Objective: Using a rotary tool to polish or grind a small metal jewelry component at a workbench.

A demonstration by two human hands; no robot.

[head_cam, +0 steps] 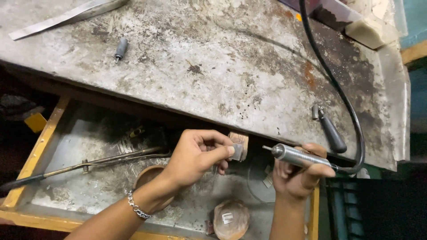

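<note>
Head view, left hand (195,155): fingers pinched on a small metal piece (238,152), held against a wooden peg (239,138) below the tabletop (213,66) edge.
Right hand (296,175): wrapped around a rotary handpiece (296,156).
Progress: tip apart from piece; grinding apparently not underway.

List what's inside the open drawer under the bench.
In the drawer: long metal tongs, a round wooden bowl holding a small pale piece, another bowl largely covered by the left hand. The right hand hides the rest.
</note>
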